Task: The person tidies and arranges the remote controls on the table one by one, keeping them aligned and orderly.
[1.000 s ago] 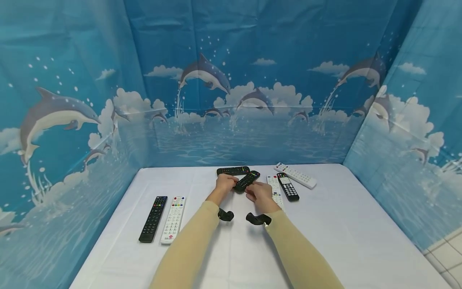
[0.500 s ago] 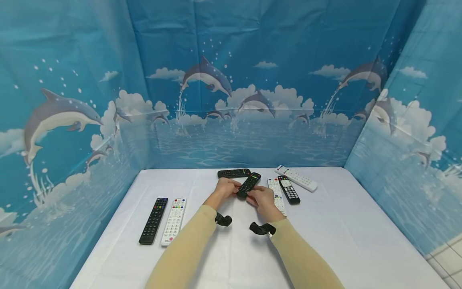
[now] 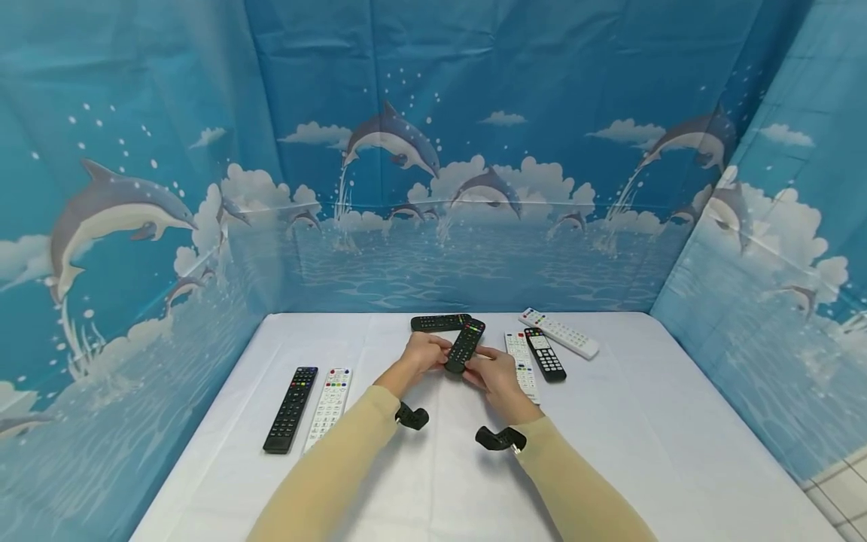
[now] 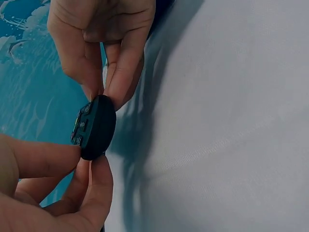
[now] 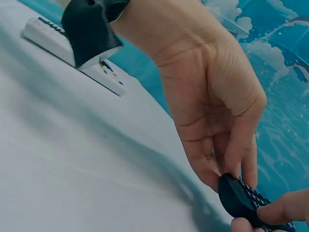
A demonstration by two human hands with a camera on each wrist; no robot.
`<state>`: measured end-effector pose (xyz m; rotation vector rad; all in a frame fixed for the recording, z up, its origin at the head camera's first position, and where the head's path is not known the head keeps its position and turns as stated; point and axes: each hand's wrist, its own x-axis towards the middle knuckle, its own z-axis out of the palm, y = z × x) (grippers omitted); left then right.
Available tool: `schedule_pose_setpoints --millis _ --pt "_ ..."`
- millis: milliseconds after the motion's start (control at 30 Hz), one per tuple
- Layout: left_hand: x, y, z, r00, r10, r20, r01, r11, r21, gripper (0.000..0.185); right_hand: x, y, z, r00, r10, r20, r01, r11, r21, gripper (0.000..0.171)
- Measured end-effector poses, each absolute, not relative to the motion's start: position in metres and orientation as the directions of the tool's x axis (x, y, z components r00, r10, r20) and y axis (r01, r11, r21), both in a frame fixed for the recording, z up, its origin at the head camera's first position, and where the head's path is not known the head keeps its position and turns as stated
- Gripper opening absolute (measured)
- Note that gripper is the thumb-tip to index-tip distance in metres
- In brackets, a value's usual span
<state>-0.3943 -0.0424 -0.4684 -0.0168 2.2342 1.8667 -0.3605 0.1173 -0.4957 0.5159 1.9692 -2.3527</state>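
Observation:
Between my two hands is a black remote control (image 3: 465,346), slanted with its coloured buttons toward the back. My left hand (image 3: 423,354) pinches its near end from the left, thumb on the button side. From the right, my right hand (image 3: 496,376) pinches the same end with thumb and fingers. In the left wrist view the rounded end of the remote (image 4: 99,128) shows above the white cloth, tilted on its edge, fingertips at both sides. The right wrist view shows the remote (image 5: 236,195) at the lower right, its far part behind fingers.
Behind lies another black remote (image 3: 440,323). On the right are a white remote (image 3: 520,361), a black one with white keys (image 3: 545,354) and a long white one (image 3: 561,333). A black remote (image 3: 291,410) and a white remote (image 3: 330,403) lie side by side at left.
The held remote has turned to point more straight away from me, and its near end has come slightly closer. Both hands still pinch it; the wrists have spread a little apart.

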Motion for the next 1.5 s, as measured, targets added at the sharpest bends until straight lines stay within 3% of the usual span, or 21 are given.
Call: schedule_pose_setpoints --millis 467,900,1233,1500 --pt "-0.365 -0.055 -0.451 -0.977 0.09 -0.191 -0.176 0.156 0.972 0.042 -0.34 0.109 -0.477 -0.989 0.089 -0.121 0.115 -0.066 -0.991 0.051" --pt "-0.329 -0.088 -0.457 -0.983 0.042 -0.181 -0.177 0.091 0.98 0.049 -0.324 0.083 -0.475 -0.995 0.001 -0.099 0.099 0.002 -0.995 0.052" --pt "-0.31 -0.115 -0.462 -0.988 0.031 -0.152 -0.147 0.124 0.981 0.048 -0.314 0.058 -0.479 -0.994 -0.069 -0.086 0.083 0.049 -0.995 0.059" --pt "-0.292 -0.141 -0.469 -0.982 -0.014 -0.191 -0.191 0.134 0.972 0.049 -0.306 0.032 -0.491 -0.986 -0.143 -0.085 0.077 0.066 -0.995 0.059"
